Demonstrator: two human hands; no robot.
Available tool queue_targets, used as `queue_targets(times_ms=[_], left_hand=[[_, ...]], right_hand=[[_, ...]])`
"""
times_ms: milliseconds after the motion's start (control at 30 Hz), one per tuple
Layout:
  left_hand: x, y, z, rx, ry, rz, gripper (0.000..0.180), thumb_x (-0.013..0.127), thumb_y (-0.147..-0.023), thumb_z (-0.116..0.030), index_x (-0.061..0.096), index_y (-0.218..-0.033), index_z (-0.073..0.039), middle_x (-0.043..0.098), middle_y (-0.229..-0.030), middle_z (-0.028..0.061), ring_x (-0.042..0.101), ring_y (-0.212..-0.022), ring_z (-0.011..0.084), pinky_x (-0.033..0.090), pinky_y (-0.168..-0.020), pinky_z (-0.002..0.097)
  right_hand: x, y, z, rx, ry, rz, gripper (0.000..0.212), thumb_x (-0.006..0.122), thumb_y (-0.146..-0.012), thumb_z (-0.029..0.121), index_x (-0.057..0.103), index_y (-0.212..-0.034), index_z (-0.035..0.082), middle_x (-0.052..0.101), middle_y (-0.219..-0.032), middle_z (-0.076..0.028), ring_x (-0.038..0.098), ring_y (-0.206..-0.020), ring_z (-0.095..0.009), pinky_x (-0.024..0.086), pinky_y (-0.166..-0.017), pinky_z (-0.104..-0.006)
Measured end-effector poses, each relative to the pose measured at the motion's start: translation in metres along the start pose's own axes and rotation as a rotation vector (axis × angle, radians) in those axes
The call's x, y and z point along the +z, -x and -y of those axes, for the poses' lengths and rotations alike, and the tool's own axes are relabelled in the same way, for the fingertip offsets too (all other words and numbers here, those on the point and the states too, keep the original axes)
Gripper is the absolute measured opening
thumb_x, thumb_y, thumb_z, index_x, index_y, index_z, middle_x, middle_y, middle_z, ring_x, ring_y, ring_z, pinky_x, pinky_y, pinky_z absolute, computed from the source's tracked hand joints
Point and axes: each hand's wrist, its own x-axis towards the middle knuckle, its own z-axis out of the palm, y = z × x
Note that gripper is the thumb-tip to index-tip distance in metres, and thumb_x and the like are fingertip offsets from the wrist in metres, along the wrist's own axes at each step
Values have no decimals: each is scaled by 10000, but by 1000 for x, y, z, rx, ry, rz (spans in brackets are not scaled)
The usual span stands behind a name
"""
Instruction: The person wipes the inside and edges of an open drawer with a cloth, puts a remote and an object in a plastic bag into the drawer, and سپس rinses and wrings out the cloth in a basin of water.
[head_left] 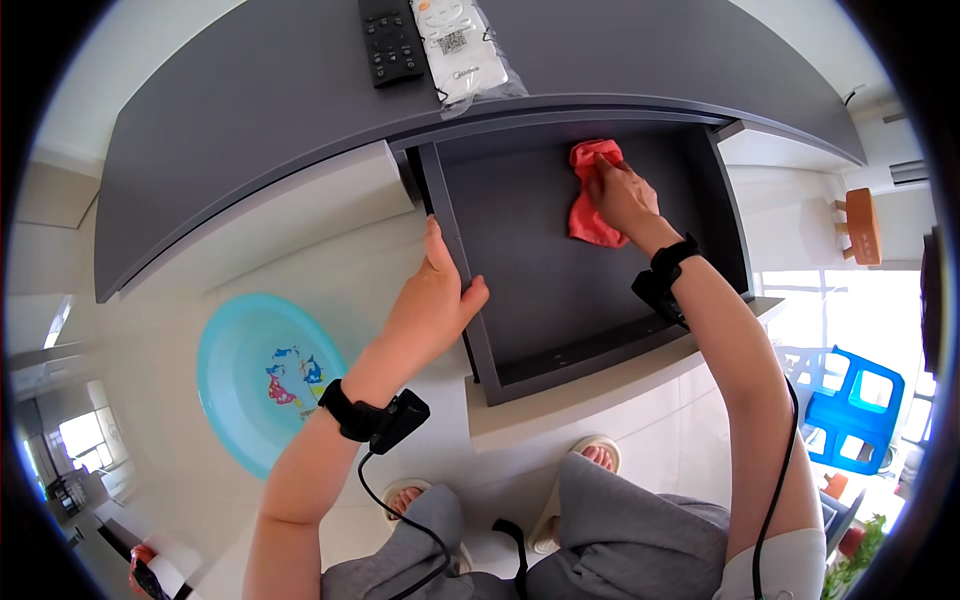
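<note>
A dark grey drawer (530,300) is pulled out from the grey cabinet. Inside, toward its far end, my right hand (622,198) presses a crumpled red cloth (590,222) against the drawer bottom, fingers bent over it. My left hand (432,292) holds the drawer's left side wall, with the thumb over the top rim and a finger reaching forward along the outside. The other fingers of that hand are hidden. Each wrist wears a black strapped device with a cable.
On the cabinet top (250,90) lie a black remote (390,42) and a white remote (462,50) in clear plastic. A light blue basin (235,390) stands on the floor at left. To the right are an orange stool (862,227) and a blue stool (852,412).
</note>
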Motion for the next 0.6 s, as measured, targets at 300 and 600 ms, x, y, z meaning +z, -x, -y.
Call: queue_targets(times_ms=[300,600], left_hand=[[1,0,0,-61,-85,49,810,514,-888,-188,-75,-1366,98,572,-1024,342,593,-895,471,478,-798,438],[2,0,4,6,-32,27,781,501,-891,-175,-73,-1376,37,565,-1023,343,587,-907,479,473,-795,453]], right_hand=[[20,11,117,-281,-163,151,406,575,-846,278,553,-1245,209,512,-1277,-112,557,-1113,-307,465,-923,-386],[11,15,113,-395,-274,332,595,611,-770,88,515,-1308,326,389,-1332,-93,410,-1225,-328,365,-1034,-391]])
